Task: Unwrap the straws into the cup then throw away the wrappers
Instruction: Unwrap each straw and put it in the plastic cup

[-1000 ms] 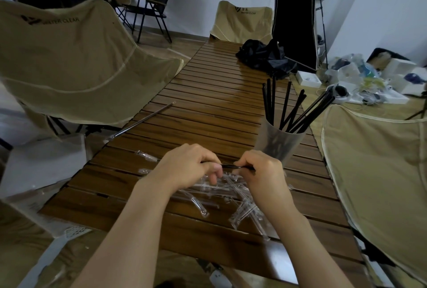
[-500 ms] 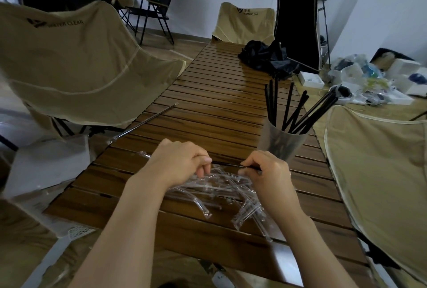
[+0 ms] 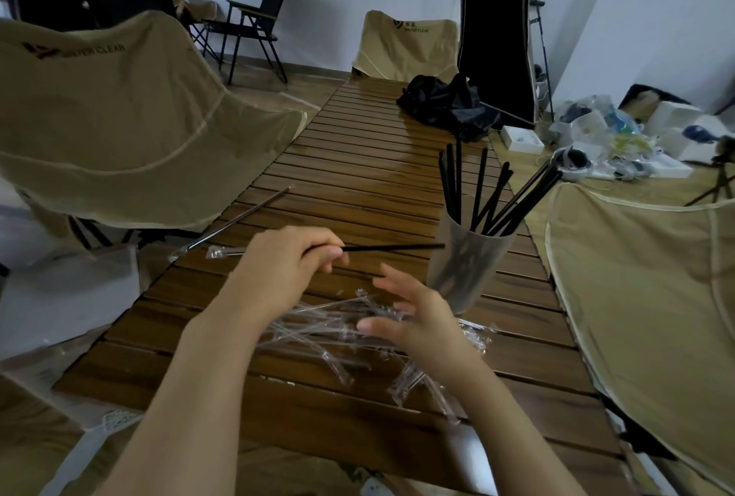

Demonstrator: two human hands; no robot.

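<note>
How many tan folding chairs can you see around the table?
3: one chair left of the table, one at its far end, and one on the right, partly out of view. Others may be hidden.

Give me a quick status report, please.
Left hand pinching half-unwrapped straw. Right hand open above wrappers. Cup unobstructed.

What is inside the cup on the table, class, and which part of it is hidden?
The cup holds a bunch of black straws fanning above its rim. Their lower ends show only dimly through the cloudy wall; the cup's bottom cannot be seen.
</note>
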